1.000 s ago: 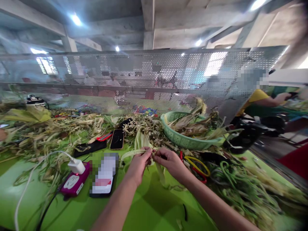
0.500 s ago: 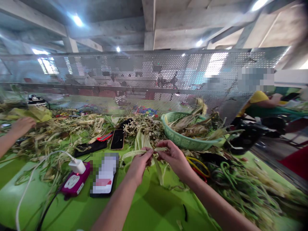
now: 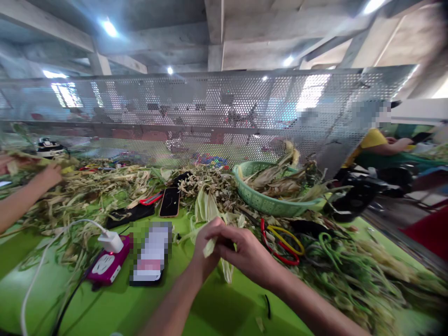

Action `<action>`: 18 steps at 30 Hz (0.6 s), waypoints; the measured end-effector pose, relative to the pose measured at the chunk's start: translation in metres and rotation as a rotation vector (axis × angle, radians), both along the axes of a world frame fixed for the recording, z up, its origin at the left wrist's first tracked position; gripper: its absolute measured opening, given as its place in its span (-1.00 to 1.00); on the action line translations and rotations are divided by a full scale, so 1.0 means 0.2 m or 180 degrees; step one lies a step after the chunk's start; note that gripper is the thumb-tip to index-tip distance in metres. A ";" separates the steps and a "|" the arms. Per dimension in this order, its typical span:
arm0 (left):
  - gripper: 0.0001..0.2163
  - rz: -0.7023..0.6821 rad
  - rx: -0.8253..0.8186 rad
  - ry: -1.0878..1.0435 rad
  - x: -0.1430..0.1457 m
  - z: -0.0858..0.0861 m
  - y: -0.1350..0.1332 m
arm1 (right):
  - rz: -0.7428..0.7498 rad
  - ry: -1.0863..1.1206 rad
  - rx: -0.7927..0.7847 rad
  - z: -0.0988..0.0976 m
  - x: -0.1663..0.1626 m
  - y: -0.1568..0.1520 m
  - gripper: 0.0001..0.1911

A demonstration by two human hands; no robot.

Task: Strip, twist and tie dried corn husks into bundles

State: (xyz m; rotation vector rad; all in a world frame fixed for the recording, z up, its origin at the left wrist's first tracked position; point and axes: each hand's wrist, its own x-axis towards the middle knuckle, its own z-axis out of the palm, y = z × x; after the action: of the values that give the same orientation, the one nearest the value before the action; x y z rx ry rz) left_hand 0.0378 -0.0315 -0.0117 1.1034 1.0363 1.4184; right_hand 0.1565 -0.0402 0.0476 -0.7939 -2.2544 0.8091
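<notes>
"Where's our husk (image 3: pixel 227 270)?"

"Between our left hand (image 3: pixel 206 245) and right hand (image 3: pixel 245 245), over the bench (image 3: pixel 217 310), nearer us than the basket (image 3: pixel 268 204)."

"And our fingers?"

"Left ones closed round it; right ones curled close against the left, though we can't tell whether they grip."

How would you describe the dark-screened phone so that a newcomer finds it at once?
On the green table, find the left hand near the middle. Beyond it and to its left lies the phone. Its dark screen sets it apart from the nearer phone, whose screen is lit.
</notes>
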 end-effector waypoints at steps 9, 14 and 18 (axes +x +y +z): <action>-0.90 0.0134 -0.0170 -0.0356 -0.08 0.05 0.04 | 0.0136 0.0587 -0.0898 0.09 0.07 0.02 -0.69; -0.80 -0.0150 -0.0294 -0.0762 -0.08 0.04 0.05 | -0.0394 0.0958 -0.1058 -0.02 0.07 0.13 -0.71; -0.75 -0.0511 -0.0446 -0.1416 -0.08 0.04 0.05 | -0.0580 0.0883 -0.0813 -0.05 0.10 0.18 -0.76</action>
State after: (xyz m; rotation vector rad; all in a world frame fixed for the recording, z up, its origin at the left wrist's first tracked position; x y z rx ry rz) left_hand 0.0227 -0.0211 -0.0043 0.7073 0.6986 1.3574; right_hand 0.1768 -0.0043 0.0370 -0.9256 -1.8298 1.0615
